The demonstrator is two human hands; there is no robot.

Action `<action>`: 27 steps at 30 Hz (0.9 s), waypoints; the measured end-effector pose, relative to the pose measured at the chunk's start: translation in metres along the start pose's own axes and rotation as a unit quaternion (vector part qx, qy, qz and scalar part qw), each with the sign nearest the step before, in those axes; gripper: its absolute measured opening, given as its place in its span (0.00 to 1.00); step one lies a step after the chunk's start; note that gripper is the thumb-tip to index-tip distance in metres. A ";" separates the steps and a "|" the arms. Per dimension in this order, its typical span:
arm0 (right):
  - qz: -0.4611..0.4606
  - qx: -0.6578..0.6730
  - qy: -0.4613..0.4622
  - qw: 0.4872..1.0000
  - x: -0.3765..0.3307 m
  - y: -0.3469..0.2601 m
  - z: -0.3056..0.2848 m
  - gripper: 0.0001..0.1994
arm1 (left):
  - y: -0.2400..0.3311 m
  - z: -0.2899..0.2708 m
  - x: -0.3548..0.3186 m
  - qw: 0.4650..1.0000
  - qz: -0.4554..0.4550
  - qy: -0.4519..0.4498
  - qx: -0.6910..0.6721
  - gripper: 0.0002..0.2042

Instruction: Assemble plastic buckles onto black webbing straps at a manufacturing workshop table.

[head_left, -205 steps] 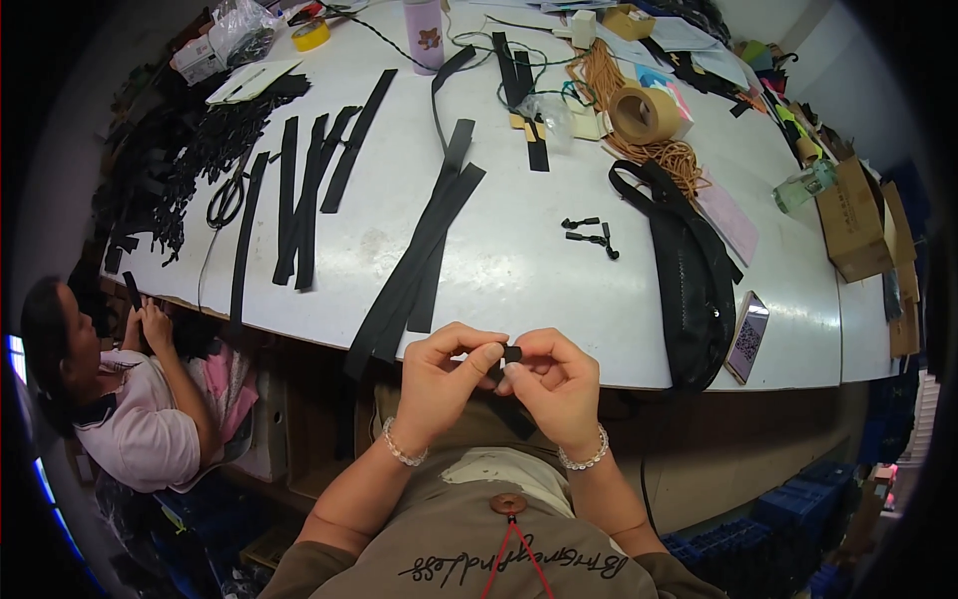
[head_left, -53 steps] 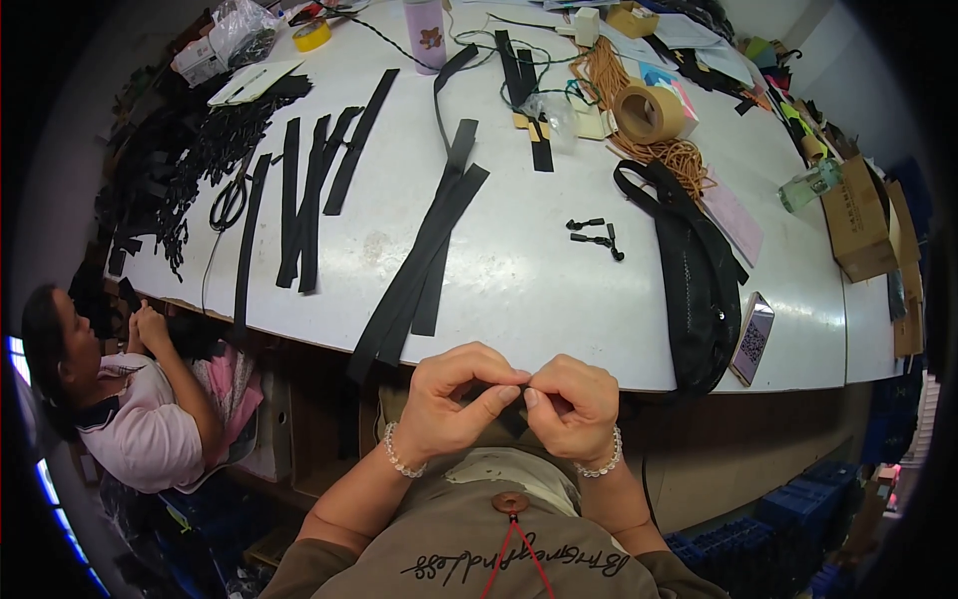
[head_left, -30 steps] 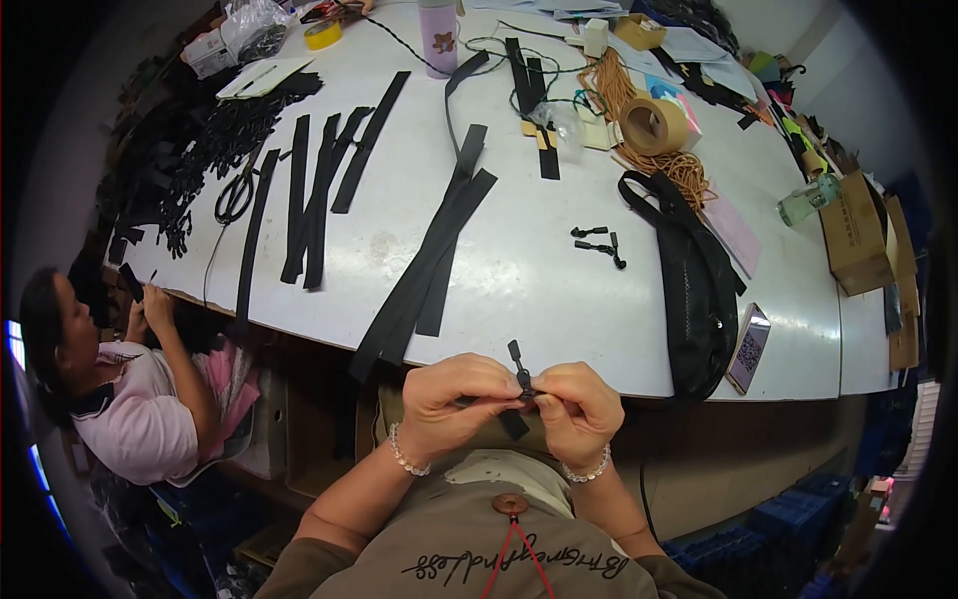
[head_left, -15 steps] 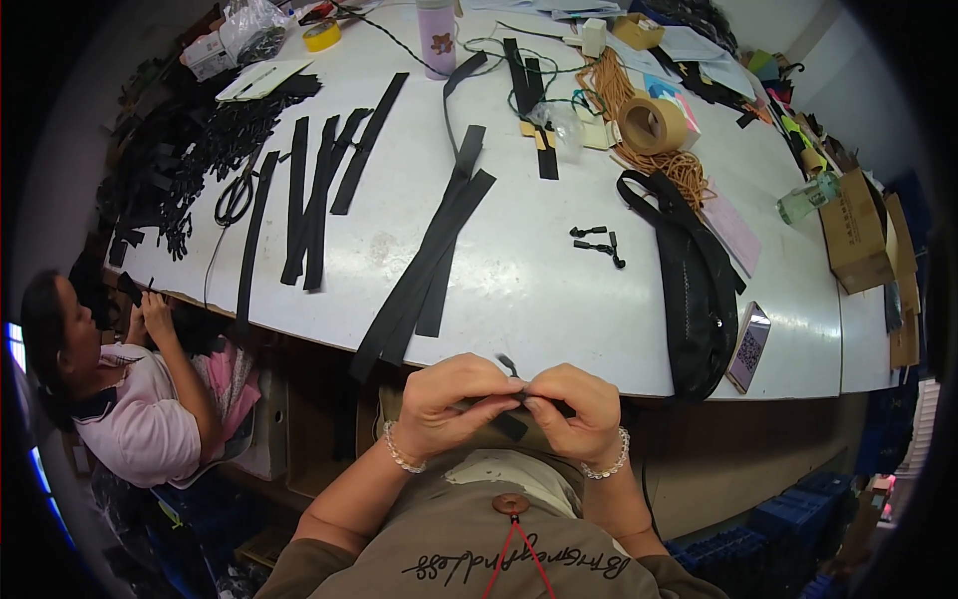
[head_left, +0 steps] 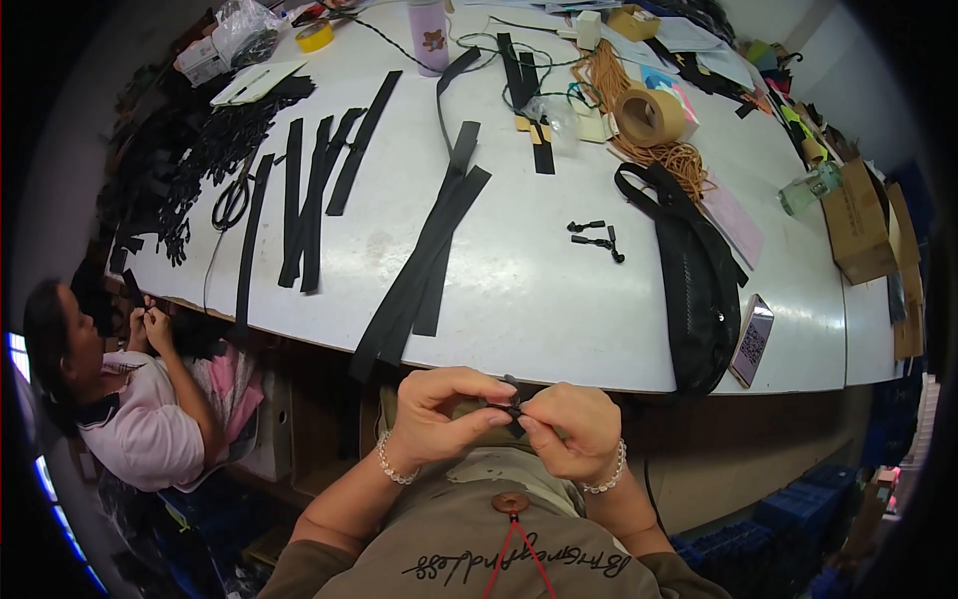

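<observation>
Just in front of the table's near edge, my left hand point(head_left: 449, 413) and my right hand point(head_left: 576, 427) meet fingertip to fingertip. Both are closed in a pinch on a small black strip point(head_left: 515, 427), whose ends show above and below the fingers; the rest of it is covered, so its exact kind is unclear. Several small black pulls with looped ends point(head_left: 596, 240) lie on the table beyond my right hand. Long black fabric strips point(head_left: 419, 265) cross each other beyond my left hand, their near ends hanging over the edge.
Right of the small pulls lie a black bag point(head_left: 696, 299) and a phone point(head_left: 751, 339). Scissors point(head_left: 232, 203) rest at the left beside a black heap of pieces point(head_left: 205, 150). Tape point(head_left: 649, 117), brown cord point(head_left: 671, 168) and a bottle point(head_left: 428, 38) stand farther back. A co-worker point(head_left: 150, 399) sits at the left.
My hands have drawn slightly lower and turned, and the small black strip between them has shifted in the fingertips. The co-worker's hands have moved a little with a dark piece.
</observation>
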State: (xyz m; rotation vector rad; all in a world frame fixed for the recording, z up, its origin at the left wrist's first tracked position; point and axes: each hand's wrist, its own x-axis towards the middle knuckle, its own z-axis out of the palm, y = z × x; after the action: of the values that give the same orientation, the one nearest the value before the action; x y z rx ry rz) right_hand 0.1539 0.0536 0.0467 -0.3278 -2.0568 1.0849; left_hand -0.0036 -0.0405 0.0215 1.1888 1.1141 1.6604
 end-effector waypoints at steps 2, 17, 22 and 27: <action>-0.013 -0.001 0.009 1.000 0.000 0.000 0.002 0.05 | -0.001 0.002 -0.002 0.998 -0.025 0.033 -0.047 0.09; 0.001 0.030 0.052 0.998 -0.016 0.015 0.011 0.05 | -0.013 0.005 0.001 0.999 0.024 0.002 -0.042 0.10; -0.005 0.051 0.058 0.997 -0.017 0.018 0.015 0.05 | -0.014 0.006 0.003 0.997 0.075 0.010 0.009 0.10; -0.012 0.041 0.055 0.998 -0.016 0.017 0.015 0.05 | -0.015 0.006 0.003 0.995 0.093 0.006 0.023 0.10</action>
State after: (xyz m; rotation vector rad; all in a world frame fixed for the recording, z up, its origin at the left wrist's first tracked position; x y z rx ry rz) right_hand 0.1515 0.0467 0.0205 -0.3129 -1.9097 1.1083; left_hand 0.0025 -0.0319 0.0094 1.3490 1.0820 1.7907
